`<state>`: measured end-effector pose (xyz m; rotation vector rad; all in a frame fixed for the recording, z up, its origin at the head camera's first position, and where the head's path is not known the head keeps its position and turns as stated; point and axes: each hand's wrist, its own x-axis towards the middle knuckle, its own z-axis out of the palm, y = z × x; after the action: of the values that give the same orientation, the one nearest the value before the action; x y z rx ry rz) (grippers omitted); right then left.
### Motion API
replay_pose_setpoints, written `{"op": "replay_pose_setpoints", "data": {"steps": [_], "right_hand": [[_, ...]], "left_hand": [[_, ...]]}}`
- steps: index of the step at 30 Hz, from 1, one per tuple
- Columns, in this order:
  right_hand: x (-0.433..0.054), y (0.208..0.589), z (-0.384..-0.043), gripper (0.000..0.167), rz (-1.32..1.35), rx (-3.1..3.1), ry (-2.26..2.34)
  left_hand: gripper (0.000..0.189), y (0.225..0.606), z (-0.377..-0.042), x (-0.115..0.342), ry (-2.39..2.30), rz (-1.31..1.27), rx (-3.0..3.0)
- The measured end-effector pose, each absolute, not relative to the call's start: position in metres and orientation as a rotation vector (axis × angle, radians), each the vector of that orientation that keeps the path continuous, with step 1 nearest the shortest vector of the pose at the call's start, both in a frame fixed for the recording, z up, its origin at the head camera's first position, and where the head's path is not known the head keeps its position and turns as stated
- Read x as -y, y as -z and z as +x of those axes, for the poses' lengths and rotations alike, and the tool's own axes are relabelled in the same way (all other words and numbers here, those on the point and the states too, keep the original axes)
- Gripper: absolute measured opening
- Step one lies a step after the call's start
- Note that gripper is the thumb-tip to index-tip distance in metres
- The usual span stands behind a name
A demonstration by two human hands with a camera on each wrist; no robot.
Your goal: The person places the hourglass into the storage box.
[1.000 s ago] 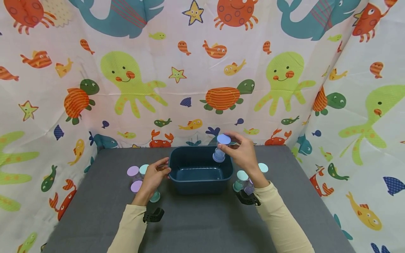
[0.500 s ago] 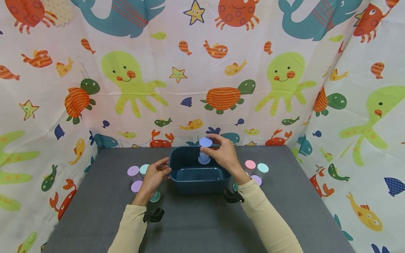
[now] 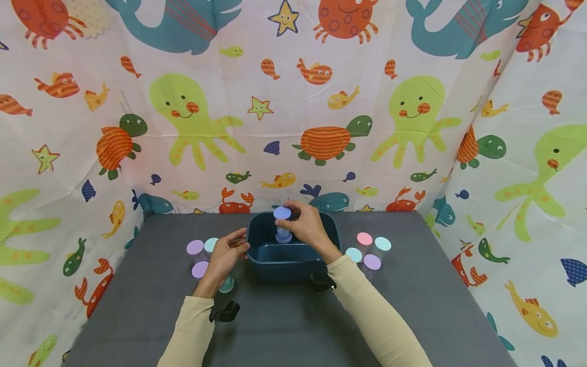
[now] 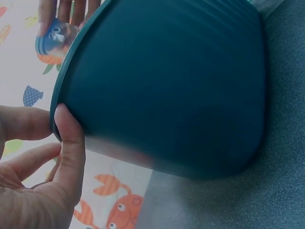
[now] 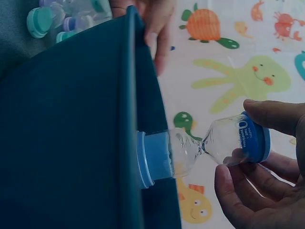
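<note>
A dark teal plastic bin (image 3: 289,273) stands in the middle of the grey table. My left hand (image 3: 224,259) pinches its left rim, thumb on the outer wall (image 4: 167,90) in the left wrist view. Over the bin's opening, my right hand (image 3: 308,228) holds a blue-capped hourglass (image 3: 283,237) upright by its top cap. In the right wrist view, the lower blue cap (image 5: 155,155) dips just past the rim, and the sand gathers in that end. The bin's far floor corners are partly hidden by my right hand.
Left of the bin, partly behind my left hand, stand several hourglasses with purple caps (image 3: 195,247) and mint caps (image 3: 211,244). On the right are others with a pink cap (image 3: 364,239), mint caps (image 3: 382,243) and a purple cap (image 3: 372,262). A sea-animal curtain (image 3: 275,127) hangs behind.
My right hand has carried the blue hourglass leftward across the bin and slightly lower. The right-hand group of hourglasses has come into view. My left hand keeps its place on the rim.
</note>
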<state>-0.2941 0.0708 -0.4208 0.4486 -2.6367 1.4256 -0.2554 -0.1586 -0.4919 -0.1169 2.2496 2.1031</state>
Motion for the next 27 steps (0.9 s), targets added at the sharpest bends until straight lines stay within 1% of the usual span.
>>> {"op": "replay_pose_setpoints", "data": {"steps": [6, 27], "right_hand": [[-0.057, 0.425, -0.300, 0.051, 0.434, 2.723, -1.358], [-0.033, 0.454, -0.315, 0.047, 0.528, 2.883, -1.228]], "left_hand": [[0.048, 0.493, -0.257, 0.158, -2.094, -0.120, -2.265], [0.050, 0.491, -0.255, 0.158, -2.082, -0.126, -2.232]]}}
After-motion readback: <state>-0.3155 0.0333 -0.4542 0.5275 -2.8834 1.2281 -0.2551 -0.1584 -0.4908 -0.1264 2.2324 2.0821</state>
